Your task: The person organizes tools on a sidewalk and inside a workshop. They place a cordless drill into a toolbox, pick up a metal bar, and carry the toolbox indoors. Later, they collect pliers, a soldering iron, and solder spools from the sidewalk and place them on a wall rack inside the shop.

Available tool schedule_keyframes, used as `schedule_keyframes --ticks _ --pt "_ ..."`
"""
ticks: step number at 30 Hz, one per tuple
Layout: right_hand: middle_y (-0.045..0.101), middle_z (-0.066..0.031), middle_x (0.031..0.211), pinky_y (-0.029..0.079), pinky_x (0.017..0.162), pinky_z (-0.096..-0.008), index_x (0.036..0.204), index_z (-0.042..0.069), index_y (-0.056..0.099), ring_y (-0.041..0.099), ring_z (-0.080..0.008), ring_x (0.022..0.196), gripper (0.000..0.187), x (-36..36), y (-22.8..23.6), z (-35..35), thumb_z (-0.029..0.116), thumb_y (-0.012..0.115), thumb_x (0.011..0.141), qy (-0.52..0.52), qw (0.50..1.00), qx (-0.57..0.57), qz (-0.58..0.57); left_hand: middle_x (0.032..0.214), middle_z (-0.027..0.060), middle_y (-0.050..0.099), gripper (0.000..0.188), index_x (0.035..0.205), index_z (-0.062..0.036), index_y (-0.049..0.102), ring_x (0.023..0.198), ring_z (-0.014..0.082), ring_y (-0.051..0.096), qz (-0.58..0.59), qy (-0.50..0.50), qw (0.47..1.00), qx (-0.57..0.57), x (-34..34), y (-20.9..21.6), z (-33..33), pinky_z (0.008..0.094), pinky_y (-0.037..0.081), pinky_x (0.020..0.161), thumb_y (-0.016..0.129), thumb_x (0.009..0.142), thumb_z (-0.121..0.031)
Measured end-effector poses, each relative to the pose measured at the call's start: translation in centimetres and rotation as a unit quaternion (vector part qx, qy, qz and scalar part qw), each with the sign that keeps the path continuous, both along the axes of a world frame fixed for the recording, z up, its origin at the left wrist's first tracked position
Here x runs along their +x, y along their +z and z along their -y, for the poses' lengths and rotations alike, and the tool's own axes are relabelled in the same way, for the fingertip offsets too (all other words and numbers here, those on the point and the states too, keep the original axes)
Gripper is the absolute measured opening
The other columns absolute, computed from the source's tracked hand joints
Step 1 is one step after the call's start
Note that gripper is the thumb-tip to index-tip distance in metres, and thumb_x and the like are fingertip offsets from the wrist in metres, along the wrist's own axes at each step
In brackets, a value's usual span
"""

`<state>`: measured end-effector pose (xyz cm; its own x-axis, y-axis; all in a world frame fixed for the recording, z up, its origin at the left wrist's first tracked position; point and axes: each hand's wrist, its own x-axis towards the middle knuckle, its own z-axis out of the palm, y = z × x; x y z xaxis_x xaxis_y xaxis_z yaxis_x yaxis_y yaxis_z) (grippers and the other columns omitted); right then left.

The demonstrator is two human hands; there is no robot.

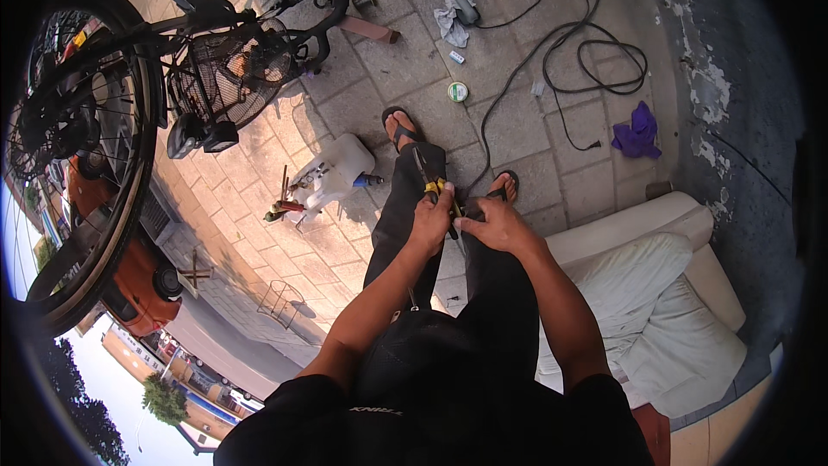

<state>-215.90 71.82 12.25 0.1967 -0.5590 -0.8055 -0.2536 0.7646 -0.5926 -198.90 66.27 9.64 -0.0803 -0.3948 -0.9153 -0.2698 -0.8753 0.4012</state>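
Observation:
My left hand (431,223) is closed in front of my knees, around pliers (431,187) with yellow and black handles. The metal jaws point away from me. Close beside it, my right hand (498,226) is also closed, with its thumb toward the left hand. Something dark shows between the two hands, too small to make out, and what the right fingers hold is hidden. To the left of my legs stands a cut-open white plastic jug (343,166) with several hand tools in and against it.
An upturned bicycle (142,69) with a basket fills the far left. Ahead on the paving lie a corded power tool (466,9), a rag (451,28), a round tin (458,91), a looped black cable (565,33) and a purple cloth (636,131). A pale sofa (638,311) stands right.

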Motion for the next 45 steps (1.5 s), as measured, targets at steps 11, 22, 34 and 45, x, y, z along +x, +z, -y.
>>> schedule_keyframes --ticks 11,22,34,45 --pt "0.049 -0.0249 0.138 0.050 0.101 -0.0479 0.143 0.009 0.044 0.057 -0.0435 0.122 0.065 -3.2 -30.0 13.6 0.027 0.073 0.088 -0.011 0.949 0.041 -0.311 0.077 0.0017 0.059 0.026 0.095 -0.0026 0.059 0.066 0.0101 0.055 -0.003 0.129 0.992 0.010 -1.1 -12.3 11.3 0.0273 0.046 0.058 0.070 0.098 -0.026" --pt "0.049 -0.0274 0.133 0.050 0.099 -0.0461 0.130 0.000 0.044 0.056 -0.0437 0.120 0.073 0.6 -38.7 12.7 0.026 0.084 0.075 -0.005 0.952 -0.030 -0.305 0.089 0.0074 0.069 0.029 0.105 -0.0013 0.060 0.070 0.0142 0.063 0.074 0.181 0.979 0.057 -3.5 -13.3 12.5 0.0270 0.051 0.062 0.076 0.093 -0.023" --pt "0.065 -0.0138 0.111 0.053 0.078 -0.0284 0.133 -0.002 0.051 0.064 -0.0129 0.092 0.061 -4.0 -17.6 12.4 0.026 0.080 0.088 -0.214 0.960 0.006 0.179 0.116 0.0089 0.060 0.045 0.127 -0.0049 0.045 0.105 0.0207 0.064 -0.174 0.277 0.943 0.067 -2.8 -13.3 12.9 0.0364 0.054 0.093 0.074 0.093 -0.009" --pt "0.058 -0.0043 0.086 0.047 0.068 -0.0255 0.098 -0.004 0.067 0.056 -0.0093 0.073 0.030 -4.2 -13.7 14.0 0.024 0.078 0.091 -0.181 0.971 -0.155 -0.023 0.113 0.0085 0.061 0.047 0.127 -0.0059 0.047 0.105 0.0212 0.064 -0.229 0.303 0.923 0.063 -4.0 -12.4 12.6 0.0364 0.054 0.093 0.077 0.091 -0.013"
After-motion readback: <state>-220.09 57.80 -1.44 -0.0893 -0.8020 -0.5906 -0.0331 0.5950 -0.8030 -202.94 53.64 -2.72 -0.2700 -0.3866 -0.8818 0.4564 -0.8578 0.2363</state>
